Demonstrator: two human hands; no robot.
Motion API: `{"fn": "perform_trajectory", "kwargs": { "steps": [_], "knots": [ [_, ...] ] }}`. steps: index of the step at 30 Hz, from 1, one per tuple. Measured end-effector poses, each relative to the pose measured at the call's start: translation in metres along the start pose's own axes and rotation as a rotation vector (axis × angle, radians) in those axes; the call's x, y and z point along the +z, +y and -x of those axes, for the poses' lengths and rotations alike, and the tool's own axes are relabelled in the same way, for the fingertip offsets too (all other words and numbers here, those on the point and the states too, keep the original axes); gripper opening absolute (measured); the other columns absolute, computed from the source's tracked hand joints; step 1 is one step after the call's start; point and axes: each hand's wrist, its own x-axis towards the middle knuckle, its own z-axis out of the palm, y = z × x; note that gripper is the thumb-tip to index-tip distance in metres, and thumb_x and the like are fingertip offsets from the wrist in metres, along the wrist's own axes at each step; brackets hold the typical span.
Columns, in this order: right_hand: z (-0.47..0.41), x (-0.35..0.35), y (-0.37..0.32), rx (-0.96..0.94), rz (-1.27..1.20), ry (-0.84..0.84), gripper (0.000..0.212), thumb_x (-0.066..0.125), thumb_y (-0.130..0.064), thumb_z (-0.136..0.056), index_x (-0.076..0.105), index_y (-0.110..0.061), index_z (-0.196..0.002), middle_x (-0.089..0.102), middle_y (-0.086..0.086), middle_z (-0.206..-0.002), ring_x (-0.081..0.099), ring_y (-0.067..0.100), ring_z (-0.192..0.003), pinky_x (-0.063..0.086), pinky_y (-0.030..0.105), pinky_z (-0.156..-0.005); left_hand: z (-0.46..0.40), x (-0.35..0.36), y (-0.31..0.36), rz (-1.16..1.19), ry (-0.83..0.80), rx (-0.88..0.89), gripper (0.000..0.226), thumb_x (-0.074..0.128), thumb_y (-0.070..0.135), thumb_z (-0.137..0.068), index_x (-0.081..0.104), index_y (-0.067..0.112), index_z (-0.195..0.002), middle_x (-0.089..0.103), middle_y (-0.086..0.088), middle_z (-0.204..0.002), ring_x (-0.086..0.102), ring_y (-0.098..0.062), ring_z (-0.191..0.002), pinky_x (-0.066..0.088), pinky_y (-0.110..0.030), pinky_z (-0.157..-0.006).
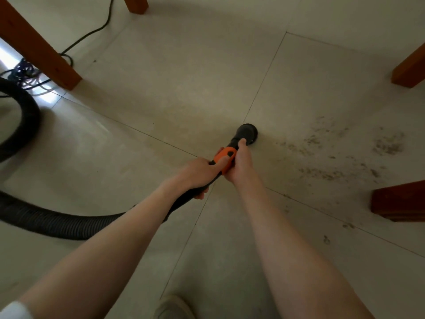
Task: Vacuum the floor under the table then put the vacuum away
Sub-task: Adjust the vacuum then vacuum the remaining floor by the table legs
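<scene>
Below, both hands grip the vacuum nozzle (247, 132) between wooden table legs (408, 67).

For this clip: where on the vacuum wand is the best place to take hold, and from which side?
Grip the orange collar and the black tube just behind it, coming from the hose end, as both hands do here: left hand behind, right hand nearer the nozzle. The wand is narrow enough to wrap, and the nozzle end must stay free at the floor.
</scene>
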Motion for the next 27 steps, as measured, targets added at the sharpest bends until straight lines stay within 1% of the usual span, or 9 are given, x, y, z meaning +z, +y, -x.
{"fn": "perform_trajectory", "kwargs": {
  "steps": [7, 11, 13, 15, 17, 20, 22, 23, 27],
  "knots": [
    [0.007, 0.011, 0.034, 0.054, 0.083, -0.01, 0.044, 0.044, -0.049, -0.095, 0.045, -0.007, -0.11, 0.052, 0.007, -0.06, 0.053, 0.017, -0.047, 0.046, 0.028, -0.049, 0.022, -0.006, -0.029, 0.091, 0.019, -0.097, 0.058, 0.039, 0.061, -0.09, 0.053, 0.006, -0.078, 0.054, -0.006, -0.053, 0.048, -0.016, -0.037, 0.045, -0.023, -0.043],
    [0.01, 0.045, 0.077, 0.128, 0.218, -0.054, 0.049, 0.045, -0.048, -0.095, 0.047, -0.003, -0.115, 0.055, 0.013, -0.076, 0.056, 0.023, -0.057, 0.05, 0.036, -0.057, 0.043, -0.029, -0.064, 0.12, 0.121, -0.203, 0.062, 0.039, 0.062, -0.089, 0.054, 0.004, -0.076, 0.055, -0.009, -0.053, 0.051, -0.019, -0.036, 0.045, -0.024, -0.044],
    [0.014, 0.053, 0.094, 0.162, 0.271, -0.071, 0.051, 0.045, -0.049, -0.095, 0.047, -0.004, -0.119, 0.057, 0.013, -0.084, 0.058, 0.024, -0.063, 0.053, 0.038, -0.066, 0.052, -0.037, -0.078, 0.115, 0.124, -0.244, 0.063, 0.038, 0.063, -0.089, 0.055, 0.003, -0.078, 0.056, -0.008, -0.052, 0.051, -0.019, -0.036, 0.046, -0.024, -0.045],
    [0.017, 0.055, 0.104, 0.186, 0.269, -0.08, 0.052, 0.045, -0.051, -0.095, 0.046, -0.006, -0.12, 0.057, 0.012, -0.083, 0.059, 0.022, -0.061, 0.053, 0.037, -0.066, 0.058, -0.041, -0.086, 0.113, 0.112, -0.263, 0.065, 0.036, 0.064, -0.088, 0.055, 0.003, -0.079, 0.055, -0.007, -0.051, 0.05, -0.017, -0.036, 0.046, -0.024, -0.045],
    [0.021, 0.053, 0.109, 0.205, 0.263, -0.072, 0.051, 0.044, -0.052, -0.094, 0.047, -0.007, -0.118, 0.057, 0.011, -0.083, 0.059, 0.021, -0.062, 0.054, 0.036, -0.067, 0.061, -0.041, -0.09, 0.123, 0.091, -0.271, 0.065, 0.036, 0.064, -0.088, 0.055, 0.003, -0.081, 0.055, -0.007, -0.051, 0.049, -0.017, -0.036, 0.046, -0.024, -0.044],
    [0.027, 0.046, 0.109, 0.193, 0.247, -0.045, 0.046, 0.044, -0.052, -0.094, 0.047, -0.009, -0.11, 0.057, 0.01, -0.083, 0.058, 0.021, -0.066, 0.055, 0.038, -0.079, 0.064, -0.038, -0.091, 0.147, 0.062, -0.264, 0.063, 0.037, 0.062, -0.09, 0.054, 0.002, -0.084, 0.054, -0.008, -0.053, 0.049, -0.018, -0.036, 0.045, -0.024, -0.043],
    [0.032, 0.042, 0.109, 0.191, 0.24, -0.027, 0.044, 0.044, -0.05, -0.095, 0.046, -0.008, -0.109, 0.057, 0.01, -0.08, 0.059, 0.021, -0.063, 0.054, 0.036, -0.075, 0.066, -0.036, -0.092, 0.144, 0.05, -0.246, 0.062, 0.036, 0.062, -0.09, 0.054, 0.003, -0.084, 0.054, -0.008, -0.052, 0.049, -0.019, -0.036, 0.045, -0.024, -0.043],
    [0.034, 0.04, 0.109, 0.182, 0.246, -0.012, 0.043, 0.044, -0.05, -0.095, 0.046, -0.008, -0.107, 0.057, 0.011, -0.081, 0.059, 0.021, -0.063, 0.055, 0.036, -0.074, 0.066, -0.034, -0.093, 0.143, 0.043, -0.237, 0.062, 0.036, 0.062, -0.09, 0.054, 0.003, -0.083, 0.055, -0.008, -0.051, 0.049, -0.019, -0.036, 0.045, -0.024, -0.043],
    [0.038, 0.036, 0.107, 0.148, 0.314, 0.044, 0.041, 0.043, -0.051, -0.095, 0.046, -0.01, -0.1, 0.059, 0.01, -0.086, 0.061, 0.021, -0.071, 0.055, 0.039, -0.087, 0.066, -0.031, -0.094, 0.162, 0.015, -0.214, 0.061, 0.035, 0.064, -0.089, 0.05, 0.007, -0.072, 0.055, -0.007, -0.049, 0.05, -0.019, -0.037, 0.045, -0.024, -0.043]
  ]
}}
